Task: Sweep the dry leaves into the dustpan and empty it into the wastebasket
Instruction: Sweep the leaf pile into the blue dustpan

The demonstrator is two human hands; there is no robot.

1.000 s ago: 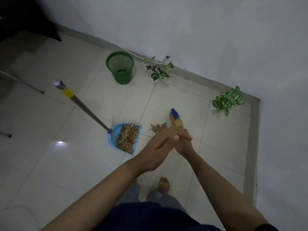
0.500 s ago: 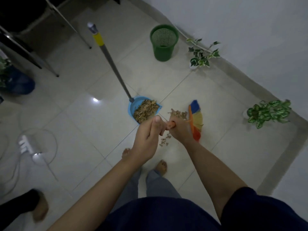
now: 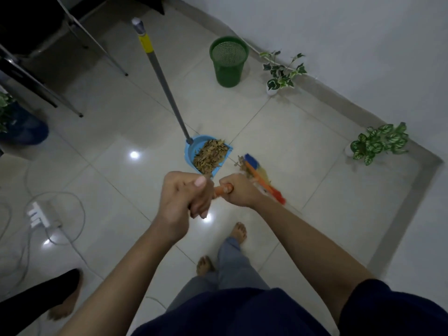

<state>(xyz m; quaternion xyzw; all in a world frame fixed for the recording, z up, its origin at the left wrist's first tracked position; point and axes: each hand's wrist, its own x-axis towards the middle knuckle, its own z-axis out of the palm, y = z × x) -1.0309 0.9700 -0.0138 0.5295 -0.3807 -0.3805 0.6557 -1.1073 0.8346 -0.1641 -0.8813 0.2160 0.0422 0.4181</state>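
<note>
A blue dustpan (image 3: 190, 151) with a long grey handle stands on the tiled floor, heaped with dry brown leaves (image 3: 211, 152). Just right of it lies the broom's multicoloured head (image 3: 260, 174), with a few loose leaves (image 3: 240, 163) at its tip. My left hand (image 3: 185, 195) and my right hand (image 3: 238, 190) both grip the orange broom handle (image 3: 221, 189), left hand nearer me. The green mesh wastebasket (image 3: 229, 60) stands further back by the wall.
Two potted plants (image 3: 282, 71) (image 3: 378, 143) stand along the wall's ledge. A white power strip (image 3: 38, 214) with cables lies on the floor at left. Metal chair legs (image 3: 72, 103) stand at back left. Another person's foot (image 3: 64, 301) is at bottom left.
The broom head has swept closer to the dustpan's mouth, and the loose leaf pile in front of it has shrunk. My view has shifted slightly.
</note>
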